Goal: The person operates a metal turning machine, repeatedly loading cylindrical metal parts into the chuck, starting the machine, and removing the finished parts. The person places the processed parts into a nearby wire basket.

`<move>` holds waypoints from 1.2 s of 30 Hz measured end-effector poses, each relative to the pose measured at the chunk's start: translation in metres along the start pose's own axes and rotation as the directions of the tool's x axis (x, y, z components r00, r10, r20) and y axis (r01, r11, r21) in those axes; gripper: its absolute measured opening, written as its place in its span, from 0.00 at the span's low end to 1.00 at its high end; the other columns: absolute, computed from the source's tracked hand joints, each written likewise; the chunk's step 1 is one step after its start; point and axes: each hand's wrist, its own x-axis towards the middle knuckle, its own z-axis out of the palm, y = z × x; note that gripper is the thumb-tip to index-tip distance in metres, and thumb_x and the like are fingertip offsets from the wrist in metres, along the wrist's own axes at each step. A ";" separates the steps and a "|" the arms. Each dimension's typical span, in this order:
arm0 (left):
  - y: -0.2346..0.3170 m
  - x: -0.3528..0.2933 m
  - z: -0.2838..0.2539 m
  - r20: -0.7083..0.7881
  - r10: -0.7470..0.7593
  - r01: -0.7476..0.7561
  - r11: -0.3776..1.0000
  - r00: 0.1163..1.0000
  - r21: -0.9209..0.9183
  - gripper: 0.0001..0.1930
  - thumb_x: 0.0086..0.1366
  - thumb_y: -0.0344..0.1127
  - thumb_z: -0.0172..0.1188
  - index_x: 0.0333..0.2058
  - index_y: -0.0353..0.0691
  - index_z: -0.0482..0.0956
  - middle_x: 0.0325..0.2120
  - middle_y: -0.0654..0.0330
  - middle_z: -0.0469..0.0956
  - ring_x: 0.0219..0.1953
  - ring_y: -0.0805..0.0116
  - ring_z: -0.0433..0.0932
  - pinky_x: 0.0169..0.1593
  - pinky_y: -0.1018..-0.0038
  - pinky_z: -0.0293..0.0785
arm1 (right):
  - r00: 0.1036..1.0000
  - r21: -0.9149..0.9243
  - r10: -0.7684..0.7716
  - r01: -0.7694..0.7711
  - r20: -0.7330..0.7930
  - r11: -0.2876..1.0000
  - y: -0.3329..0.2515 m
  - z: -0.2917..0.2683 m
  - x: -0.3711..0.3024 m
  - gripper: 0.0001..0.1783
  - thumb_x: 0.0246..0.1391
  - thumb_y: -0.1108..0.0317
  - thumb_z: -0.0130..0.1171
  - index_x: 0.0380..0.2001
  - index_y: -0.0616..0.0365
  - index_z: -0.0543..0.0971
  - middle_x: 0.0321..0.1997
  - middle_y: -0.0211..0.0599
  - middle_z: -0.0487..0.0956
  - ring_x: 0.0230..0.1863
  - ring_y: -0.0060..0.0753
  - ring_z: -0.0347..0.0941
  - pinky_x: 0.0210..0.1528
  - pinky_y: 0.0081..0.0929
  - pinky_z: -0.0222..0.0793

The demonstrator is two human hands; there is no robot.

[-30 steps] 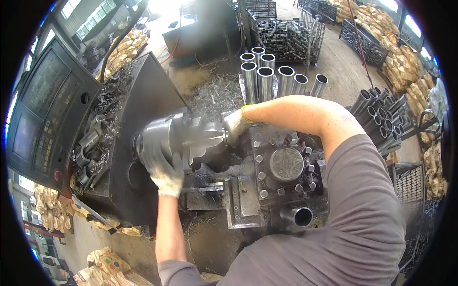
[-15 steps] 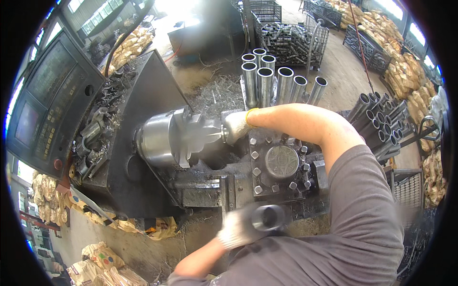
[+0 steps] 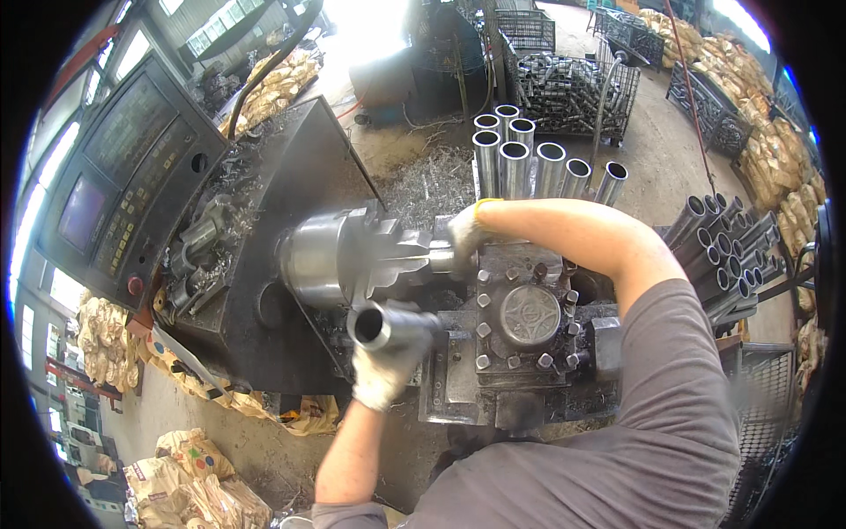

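My left hand [image 3: 385,368], in a white knit glove, is closed around a short metal tube [image 3: 401,327], its open end facing left. The hand is in front of the lathe chuck [image 3: 317,260], left of the square tool post [image 3: 529,316]. At the chuck's jaws [image 3: 386,251], my gloved right hand [image 3: 464,236] grips the outer end of a second, shiny metal tube [image 3: 441,256]. That hand's fingers are partly hidden behind the tube and wrist. My right forearm arches over the far side of the tool post.
Several upright tubes [image 3: 551,167] stand behind the tool post. More tubes [image 3: 718,242] are stacked at the right. A control panel [image 3: 119,189] rises at the left beside a chip-covered machine cover [image 3: 291,167]. Wire bins [image 3: 577,93] and paper sacks [image 3: 189,476] stand around.
My left hand has swung up and left with its tube, from beside my body to the chuck. My right hand has moved slightly right of the jaws, and more of the second tube shows.
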 end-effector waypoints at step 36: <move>-0.120 -0.139 -0.001 0.492 -0.548 0.684 0.221 0.677 -0.695 0.28 0.68 0.38 0.71 0.61 0.34 0.70 0.47 0.55 0.80 0.48 0.60 0.83 0.55 0.63 0.83 | 0.926 0.895 0.324 0.033 -0.196 0.446 -0.176 0.370 -0.089 0.36 0.58 0.48 0.76 0.58 0.65 0.82 0.46 0.46 0.87 0.47 0.34 0.85 0.51 0.31 0.82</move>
